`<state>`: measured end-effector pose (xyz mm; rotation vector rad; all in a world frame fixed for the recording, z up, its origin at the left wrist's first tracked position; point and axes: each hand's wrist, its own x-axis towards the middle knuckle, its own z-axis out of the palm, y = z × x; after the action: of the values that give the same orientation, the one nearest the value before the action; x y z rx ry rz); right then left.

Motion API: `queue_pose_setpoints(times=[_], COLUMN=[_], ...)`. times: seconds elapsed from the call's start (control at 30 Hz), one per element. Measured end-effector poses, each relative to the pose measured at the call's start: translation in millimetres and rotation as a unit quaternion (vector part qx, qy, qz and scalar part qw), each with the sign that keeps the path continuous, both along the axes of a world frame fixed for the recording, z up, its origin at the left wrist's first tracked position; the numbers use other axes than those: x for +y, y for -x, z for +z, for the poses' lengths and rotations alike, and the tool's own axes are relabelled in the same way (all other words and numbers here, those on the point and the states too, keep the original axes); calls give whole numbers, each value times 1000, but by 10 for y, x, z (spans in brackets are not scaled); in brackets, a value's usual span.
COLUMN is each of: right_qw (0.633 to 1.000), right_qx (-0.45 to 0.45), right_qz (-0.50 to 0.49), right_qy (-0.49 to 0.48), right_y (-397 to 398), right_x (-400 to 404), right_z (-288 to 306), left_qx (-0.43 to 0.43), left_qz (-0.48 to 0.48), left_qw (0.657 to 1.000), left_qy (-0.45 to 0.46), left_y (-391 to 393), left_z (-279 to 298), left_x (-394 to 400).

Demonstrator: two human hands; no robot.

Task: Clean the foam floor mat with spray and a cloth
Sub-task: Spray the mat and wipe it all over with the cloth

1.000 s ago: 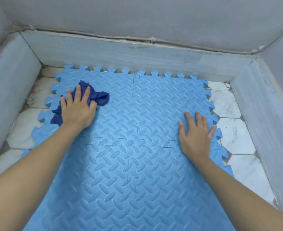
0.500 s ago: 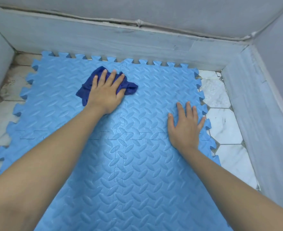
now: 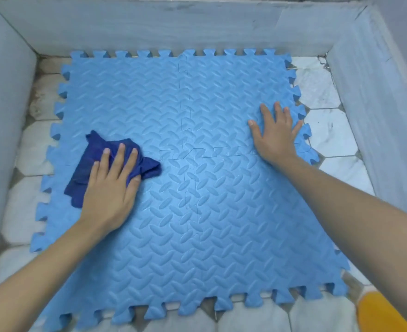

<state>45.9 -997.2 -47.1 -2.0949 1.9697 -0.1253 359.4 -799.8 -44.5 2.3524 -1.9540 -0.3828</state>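
Note:
A light blue foam floor mat (image 3: 197, 104) of interlocking textured tiles lies on the floor and fills most of the view. A crumpled dark blue cloth (image 3: 89, 164) rests on its left-middle part. My left hand (image 3: 111, 188) presses flat on the cloth, fingers spread over it. My right hand (image 3: 275, 135) lies flat on the mat near its right edge, fingers apart, holding nothing. No spray bottle is clearly visible.
White marble floor tiles (image 3: 327, 130) show around the mat. Low grey walls (image 3: 173, 25) enclose the space at the back, left and right. A yellow-orange object (image 3: 379, 315) sits at the bottom right corner, off the mat.
My left hand has slid the cloth from the far middle of the mat back and to the left-middle. The view has pulled back. The right hand stays pressed in place.

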Motion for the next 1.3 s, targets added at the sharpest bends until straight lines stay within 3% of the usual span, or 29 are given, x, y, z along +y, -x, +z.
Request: queue_pose_setpoints(times=[0.13,0.23,0.33,0.5,0.57,0.67,0.87,1.1,1.3], right_qw=[996,994,991,996,996,995,996,996,995], right_qx=[-30,-25,3,53,63,70,62,24,38], right_qz=[35,81,133,63,66,71,67,65,65], right_qy=[-77,-62,-30,-15,-10,-1,16,58,61], right_y=[185,195,115,262,315,280,282,328,333], right_x=[-69,241,924,1507,1528,1543,1552,1491,1500], right_z=[180,250,155,37,19,-1,-5,-5,-22], left_qx=[8,-9,-17,-16,-11,-22,-30,-23,-40], left_qz=[-228,-298,-254,-20,22,-25,-278,-64,-49], left_qw=[973,954,967,1000,1000,999,960,997,997], left_qy=[16,26,32,11,-3,7,13,21,39], left_y=[966,1155,837,-133,-301,-25,698,272,248], left_z=[1,-18,-36,-63,-43,-26,-20,-68,-126], left_x=[493,569,414,121,110,264,666,43,-17])
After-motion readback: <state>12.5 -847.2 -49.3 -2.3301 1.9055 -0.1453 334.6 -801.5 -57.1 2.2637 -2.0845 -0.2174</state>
